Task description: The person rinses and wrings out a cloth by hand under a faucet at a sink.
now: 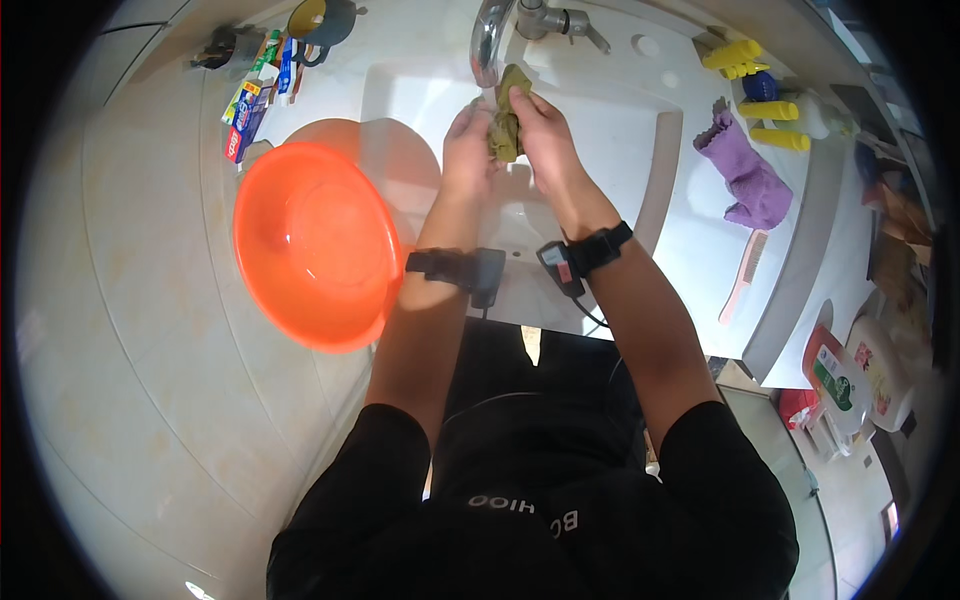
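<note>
Below the spout of the metal tap point(486, 50), a crumpled olive-green cloth point(509, 125) is held between my two hands over the white sink point(605, 150). My right hand point(545, 135) is closed on the cloth from the right, its thumb lying along the upper part. From the left, my left hand point(467, 145) presses against the cloth with its fingers curled; their tips are partly hidden. Dark straps with small boxes sit around both forearms.
An orange plastic basin point(315, 240) stands tilted left of the sink. Toothpaste boxes point(243, 115) and a grey mug point(325, 28) are at the back left. On the right lie a purple cloth point(748, 170), a pink comb point(744, 275) and yellow-capped bottles point(770, 110).
</note>
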Available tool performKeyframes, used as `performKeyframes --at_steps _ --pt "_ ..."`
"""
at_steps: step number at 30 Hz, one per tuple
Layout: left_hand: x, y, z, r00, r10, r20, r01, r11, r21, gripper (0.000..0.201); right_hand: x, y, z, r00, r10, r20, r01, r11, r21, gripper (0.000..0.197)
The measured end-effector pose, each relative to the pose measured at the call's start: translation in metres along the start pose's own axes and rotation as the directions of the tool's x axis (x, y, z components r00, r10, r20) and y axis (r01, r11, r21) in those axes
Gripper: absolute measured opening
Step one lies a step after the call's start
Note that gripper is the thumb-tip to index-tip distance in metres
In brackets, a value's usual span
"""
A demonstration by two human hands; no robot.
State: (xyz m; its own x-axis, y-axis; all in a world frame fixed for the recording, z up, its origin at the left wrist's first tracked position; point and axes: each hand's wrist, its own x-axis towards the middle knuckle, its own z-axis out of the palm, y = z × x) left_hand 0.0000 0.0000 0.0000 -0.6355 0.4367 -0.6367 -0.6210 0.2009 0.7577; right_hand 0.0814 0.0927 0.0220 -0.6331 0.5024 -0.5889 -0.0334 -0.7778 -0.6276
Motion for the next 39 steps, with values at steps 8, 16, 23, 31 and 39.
performKeyframes --at_steps 8,16,23,31,39 --pt "-0.006 0.025 0.023 0.991 -0.11 0.073 0.131 0.79 -0.599 0.033 -0.011 -0.001 -0.031 0.989 -0.113 -0.099 0.089 0.97 -0.226 0.04" --pt "-0.019 0.001 0.026 0.994 0.108 -0.001 -0.103 0.945 -0.31 0.03 0.022 -0.001 -0.022 0.98 0.19 0.067 -0.195 0.978 0.08 0.045" --pt "-0.021 -0.015 0.026 0.951 0.219 -0.219 -0.208 0.975 0.073 0.03 0.03 0.024 -0.008 0.991 -0.101 -0.091 0.088 0.986 -0.138 0.046" --pt "0.02 -0.001 -0.014 0.992 0.024 0.122 0.015 0.952 -0.307 0.035 0.005 0.04 -0.001 0.949 -0.143 0.281 0.217 0.942 -0.255 0.059" --pt "0.015 -0.003 0.015 0.94 0.314 -0.135 -0.338 0.908 -0.245 0.035 0.018 0.019 0.014 0.996 -0.056 -0.076 0.056 0.998 0.005 0.064"
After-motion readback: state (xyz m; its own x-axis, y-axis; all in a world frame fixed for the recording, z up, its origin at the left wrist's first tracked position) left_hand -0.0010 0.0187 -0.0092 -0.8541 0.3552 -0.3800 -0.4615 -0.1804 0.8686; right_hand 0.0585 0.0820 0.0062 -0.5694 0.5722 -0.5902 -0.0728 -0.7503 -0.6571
